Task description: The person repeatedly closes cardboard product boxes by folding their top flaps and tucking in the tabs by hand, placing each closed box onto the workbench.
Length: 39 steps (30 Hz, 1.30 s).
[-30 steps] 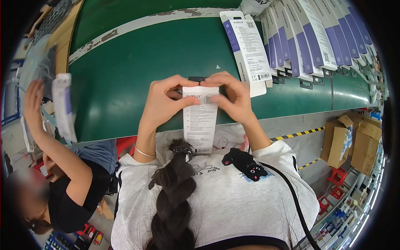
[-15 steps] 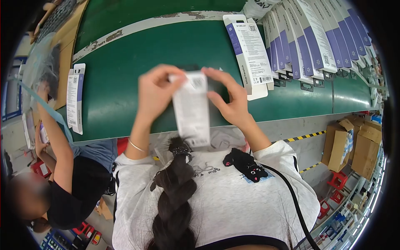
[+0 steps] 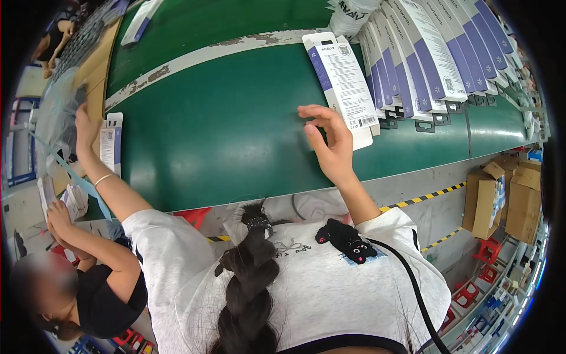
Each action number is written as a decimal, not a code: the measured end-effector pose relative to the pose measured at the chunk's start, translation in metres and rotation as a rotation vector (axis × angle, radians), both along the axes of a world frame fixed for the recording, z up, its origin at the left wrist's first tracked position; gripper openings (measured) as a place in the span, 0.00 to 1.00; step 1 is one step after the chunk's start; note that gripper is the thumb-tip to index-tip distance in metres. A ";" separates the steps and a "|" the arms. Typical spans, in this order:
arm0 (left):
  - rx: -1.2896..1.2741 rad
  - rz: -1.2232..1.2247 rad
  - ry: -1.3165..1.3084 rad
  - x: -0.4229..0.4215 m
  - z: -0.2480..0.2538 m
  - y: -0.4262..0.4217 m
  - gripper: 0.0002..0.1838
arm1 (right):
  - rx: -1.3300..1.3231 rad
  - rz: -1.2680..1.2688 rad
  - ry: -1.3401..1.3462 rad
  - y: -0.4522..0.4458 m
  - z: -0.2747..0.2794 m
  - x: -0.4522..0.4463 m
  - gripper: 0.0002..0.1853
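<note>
My right hand (image 3: 331, 141) hovers over the green table (image 3: 224, 135), its fingers curved and apart with nothing between them. Close beside it, a white and purple smartwatch box (image 3: 345, 88) lies with its end flaps open. My left hand (image 3: 87, 131) has reached far left, next to another white and purple box (image 3: 110, 144) at the table's left edge. The fingers of that hand are small and partly turned away, so whether they grip anything is unclear. The white box that was between my hands is no longer visible there.
Rows of smartwatch boxes (image 3: 436, 59) lean together at the right, near a white wrapped roll (image 3: 352, 16). Another box (image 3: 141, 22) lies at the far left. A co-worker's hands (image 3: 59, 219) are at white boxes (image 3: 73, 200). Cardboard cartons (image 3: 501, 194) stand on the floor at right.
My left hand has swung from the middle to the far left. The white box has left my right hand, which stays near the middle, now apart from it. The view has shifted slightly.
</note>
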<state>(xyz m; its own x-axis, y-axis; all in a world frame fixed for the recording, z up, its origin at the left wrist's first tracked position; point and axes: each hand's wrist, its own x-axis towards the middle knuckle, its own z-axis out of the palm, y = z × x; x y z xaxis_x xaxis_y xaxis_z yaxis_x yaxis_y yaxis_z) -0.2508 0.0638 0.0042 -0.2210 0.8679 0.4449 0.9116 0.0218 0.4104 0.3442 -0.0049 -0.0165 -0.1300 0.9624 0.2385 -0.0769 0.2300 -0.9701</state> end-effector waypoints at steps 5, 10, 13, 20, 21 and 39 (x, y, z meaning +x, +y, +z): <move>-0.349 0.122 -0.150 0.075 0.020 -0.062 0.31 | 0.081 0.079 -0.161 0.001 0.002 -0.006 0.11; -0.695 0.229 -0.313 0.160 0.034 -0.069 0.34 | 0.088 0.165 -0.266 -0.001 0.004 -0.007 0.10; -0.380 -0.005 -0.615 0.228 -0.006 -0.061 0.39 | 0.053 0.204 -0.299 -0.001 0.002 -0.007 0.10; -0.185 -0.418 -1.174 0.393 -0.009 -0.085 0.36 | -0.063 0.191 -0.110 -0.001 0.001 -0.009 0.19; -0.206 -0.453 -1.197 0.404 -0.008 -0.088 0.36 | -0.076 0.201 -0.084 -0.001 0.002 -0.009 0.20; -0.152 -0.526 -1.263 0.427 -0.018 -0.111 0.09 | -0.083 0.208 -0.091 -0.002 0.010 -0.002 0.15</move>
<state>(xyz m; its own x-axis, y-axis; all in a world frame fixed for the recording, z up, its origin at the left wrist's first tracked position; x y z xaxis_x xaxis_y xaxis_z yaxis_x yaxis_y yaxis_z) 0.1761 -0.0471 -0.0137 -0.0338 0.9959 0.0834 -0.1610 -0.0877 0.9830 0.3418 -0.0070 -0.0068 -0.3452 0.9283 0.1382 -0.0259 0.1378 -0.9901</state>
